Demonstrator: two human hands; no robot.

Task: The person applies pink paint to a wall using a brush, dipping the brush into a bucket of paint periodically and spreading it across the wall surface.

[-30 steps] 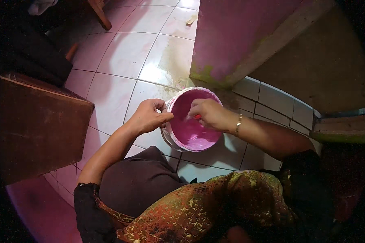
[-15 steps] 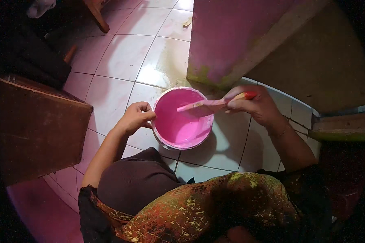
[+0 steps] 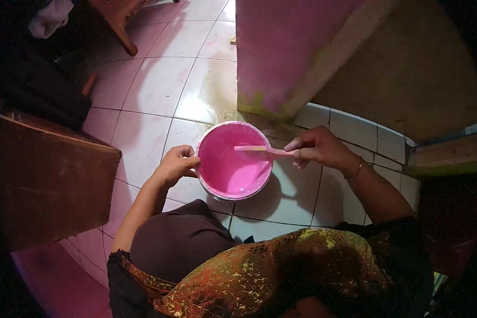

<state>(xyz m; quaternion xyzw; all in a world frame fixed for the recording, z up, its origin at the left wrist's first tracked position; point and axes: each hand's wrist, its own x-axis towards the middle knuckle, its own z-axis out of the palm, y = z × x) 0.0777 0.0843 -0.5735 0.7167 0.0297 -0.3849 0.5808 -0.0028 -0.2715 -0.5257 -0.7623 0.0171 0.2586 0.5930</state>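
Observation:
A round bucket of pink paint [image 3: 222, 186] is in front of me, its rim and inner wall smeared pink. My left hand [image 3: 177, 163] pinches the bucket's left rim between thumb and fingers. In my right hand [image 3: 320, 151] is a paintbrush [image 3: 257, 149], gripped by its handle. The brush lies level across the right side of the bucket's opening, its pink-coated head over the paint. Whether the bristles touch the inner wall I cannot tell.
Ahead to the right stands a pink wall corner [image 3: 281, 47] with greenish patches at its foot. A brown wooden cabinet [image 3: 58, 175] is on the left, and a wooden furniture leg [image 3: 123, 37] beyond it. White tiles [image 3: 156, 87] cover the floor, with a brownish stain near the wall.
The brush has turned edge-on and its handle end has dropped from view behind my right hand, which has moved slightly down and left. My left hand still holds the rim.

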